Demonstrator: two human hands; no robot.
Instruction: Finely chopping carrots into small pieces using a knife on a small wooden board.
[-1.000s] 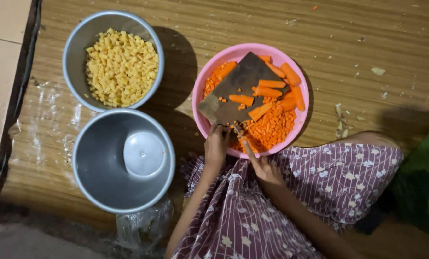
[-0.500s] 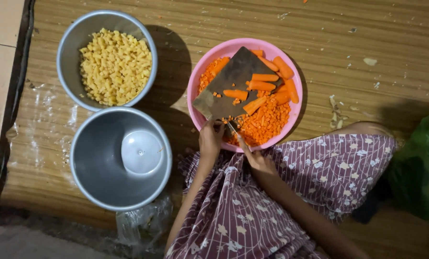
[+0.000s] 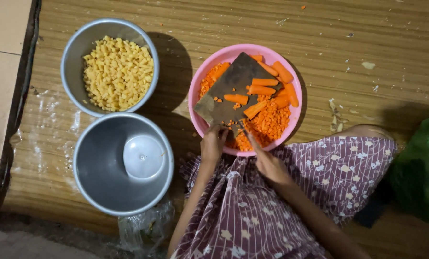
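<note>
A pink bowl [image 3: 243, 46] on the wooden floor holds a dark cutting board [image 3: 231, 79], carrot sticks [image 3: 262, 89] and a heap of diced carrot [image 3: 272, 122]. My left hand [image 3: 213, 144] is at the board's near edge, its fingers curled down on a small carrot piece that is mostly hidden. Just right of it, my right hand [image 3: 269, 165] grips a thin knife [image 3: 247, 135] whose blade points at the same spot. The two hands are close together over the bowl's near rim.
A steel bowl [image 3: 68, 52] of yellow cubes [image 3: 118, 79] stands at the left. Below it, a second steel bowl [image 3: 99, 184] holds a white lid [image 3: 143, 156]. A plastic bag [image 3: 145, 228] lies beside my lap, with peel scraps [image 3: 336, 117] and green cloth [image 3: 423, 168] at the right.
The view has drifted slightly, so the bowls sit a little further left in the frame. Both hands stay at the board's near edge with only small movements.
</note>
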